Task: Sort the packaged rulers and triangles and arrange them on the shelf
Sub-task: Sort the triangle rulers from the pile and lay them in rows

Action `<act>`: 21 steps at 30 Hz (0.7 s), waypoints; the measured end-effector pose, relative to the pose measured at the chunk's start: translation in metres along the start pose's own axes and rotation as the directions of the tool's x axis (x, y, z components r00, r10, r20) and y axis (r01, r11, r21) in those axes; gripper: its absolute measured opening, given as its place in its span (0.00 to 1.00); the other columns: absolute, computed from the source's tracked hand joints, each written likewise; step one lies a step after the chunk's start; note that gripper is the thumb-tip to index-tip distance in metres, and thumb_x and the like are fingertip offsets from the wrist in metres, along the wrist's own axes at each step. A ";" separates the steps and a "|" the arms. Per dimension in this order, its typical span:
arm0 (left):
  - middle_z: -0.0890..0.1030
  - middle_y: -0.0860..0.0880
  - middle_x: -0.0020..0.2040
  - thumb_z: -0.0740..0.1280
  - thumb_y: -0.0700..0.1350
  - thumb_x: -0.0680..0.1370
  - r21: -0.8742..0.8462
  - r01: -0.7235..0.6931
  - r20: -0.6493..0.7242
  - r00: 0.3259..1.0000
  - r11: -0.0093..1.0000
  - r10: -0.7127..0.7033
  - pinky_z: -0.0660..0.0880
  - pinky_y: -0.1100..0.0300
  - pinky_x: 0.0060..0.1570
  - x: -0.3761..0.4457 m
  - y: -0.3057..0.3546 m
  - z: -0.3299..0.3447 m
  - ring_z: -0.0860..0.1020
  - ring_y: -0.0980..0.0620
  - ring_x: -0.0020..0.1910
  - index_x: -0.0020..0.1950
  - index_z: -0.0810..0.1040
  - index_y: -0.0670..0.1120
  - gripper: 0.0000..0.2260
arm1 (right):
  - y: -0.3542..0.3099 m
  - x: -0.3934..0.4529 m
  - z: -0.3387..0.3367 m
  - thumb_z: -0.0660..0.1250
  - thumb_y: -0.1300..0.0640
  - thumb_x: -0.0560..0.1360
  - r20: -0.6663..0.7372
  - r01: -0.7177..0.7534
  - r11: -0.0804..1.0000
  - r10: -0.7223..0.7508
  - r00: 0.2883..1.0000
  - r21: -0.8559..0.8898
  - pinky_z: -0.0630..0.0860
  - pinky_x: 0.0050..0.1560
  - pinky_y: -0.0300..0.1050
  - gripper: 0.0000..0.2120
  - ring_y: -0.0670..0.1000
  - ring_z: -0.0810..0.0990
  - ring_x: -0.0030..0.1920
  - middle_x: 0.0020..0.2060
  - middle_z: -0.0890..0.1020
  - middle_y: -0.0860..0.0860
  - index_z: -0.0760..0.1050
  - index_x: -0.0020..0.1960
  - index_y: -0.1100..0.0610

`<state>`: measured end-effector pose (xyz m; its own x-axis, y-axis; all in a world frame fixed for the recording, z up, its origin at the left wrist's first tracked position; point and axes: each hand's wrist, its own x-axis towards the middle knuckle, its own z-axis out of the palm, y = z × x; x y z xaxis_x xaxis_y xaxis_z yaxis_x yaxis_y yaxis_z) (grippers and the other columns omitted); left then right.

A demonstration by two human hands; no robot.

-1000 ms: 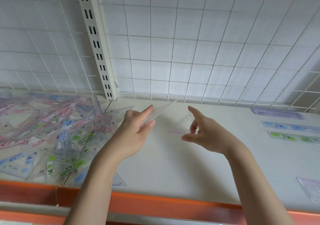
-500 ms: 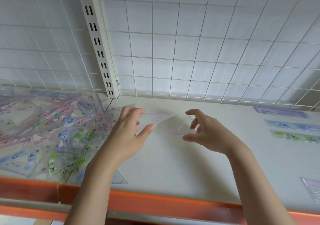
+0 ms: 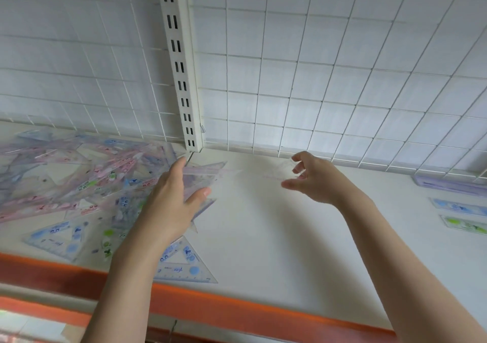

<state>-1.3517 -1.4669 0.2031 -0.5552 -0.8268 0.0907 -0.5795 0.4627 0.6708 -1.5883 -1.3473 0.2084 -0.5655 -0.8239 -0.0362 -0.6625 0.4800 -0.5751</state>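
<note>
Fingers (image 3: 177, 170) of the left hand (image 3: 168, 205) stretch out flat over a clear packaged triangle (image 3: 208, 178), with the thumb pressed up beneath it, so the sheet is pinched lightly at the right edge of the pile (image 3: 79, 182). That pile, a loose heap of transparent rulers and triangles printed in pink, blue and green, covers the left part of the white shelf (image 3: 263, 237) up to the slotted upright (image 3: 181, 79). One blue-printed triangle (image 3: 187, 266) lies flat near the orange front lip (image 3: 237, 305), partly hidden by the left forearm. The right hand (image 3: 316, 179) hovers above the bare middle of the shelf, fingers curled loosely and apart, thumb pointing left, gripping nothing; a faint clear piece (image 3: 276, 174) lies on the shelf just beyond its fingertips, too pale to make out its shape. Far right, three packaged rulers lie apart from one another: a purple one (image 3: 448, 185) against the wire grid back (image 3: 316, 79), a blue one (image 3: 461, 207) nearer, and a green one (image 3: 466, 225) nearer again.
</note>
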 end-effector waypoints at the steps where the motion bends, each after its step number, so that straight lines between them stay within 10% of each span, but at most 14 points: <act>1: 0.65 0.44 0.72 0.65 0.53 0.77 -0.017 0.013 0.003 1.000 1.000 -0.013 0.64 0.54 0.63 -0.001 -0.001 -0.004 0.65 0.48 0.69 0.77 0.50 0.50 0.34 | -0.004 0.007 0.003 0.70 0.49 0.72 0.011 0.002 1.000 -0.001 1.000 -0.022 0.68 0.46 0.40 0.29 0.49 0.75 0.55 0.60 0.75 0.50 0.64 0.69 0.54; 8: 0.69 0.54 0.57 0.62 0.60 0.74 0.017 0.063 0.051 0.997 0.998 -0.064 0.65 0.59 0.51 -0.005 -0.021 -0.030 0.73 0.51 0.53 0.76 0.45 0.50 0.39 | -0.035 0.048 0.026 0.70 0.53 0.73 0.002 0.005 0.983 -0.005 1.000 -0.184 0.71 0.56 0.48 0.25 0.57 0.72 0.59 0.59 0.75 0.58 0.69 0.64 0.64; 17: 0.68 0.56 0.69 0.59 0.65 0.69 0.052 0.064 0.100 0.993 0.997 -0.069 0.67 0.57 0.58 -0.006 -0.037 -0.047 0.76 0.49 0.57 0.74 0.50 0.50 0.40 | -0.049 0.064 0.049 0.66 0.56 0.75 0.039 0.040 0.956 -0.030 0.999 -0.291 0.68 0.45 0.45 0.13 0.58 0.74 0.58 0.51 0.76 0.57 0.73 0.55 0.63; 21: 0.61 0.54 0.74 0.63 0.62 0.72 0.052 0.036 0.105 0.994 0.998 -0.041 0.64 0.58 0.60 -0.001 -0.030 -0.048 0.68 0.55 0.63 0.76 0.53 0.52 0.37 | -0.045 0.060 0.056 0.58 0.57 0.79 0.038 0.118 0.921 -0.112 0.993 -0.372 0.68 0.59 0.47 0.13 0.57 0.71 0.63 0.59 0.75 0.57 0.74 0.58 0.63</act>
<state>-1.3056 -1.4956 0.2179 -0.5906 -0.8068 -0.0149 -0.6292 0.4489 0.6345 -1.5648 -1.4349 0.1863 -0.4683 -0.8835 -0.0026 -0.8597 0.4564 -0.2294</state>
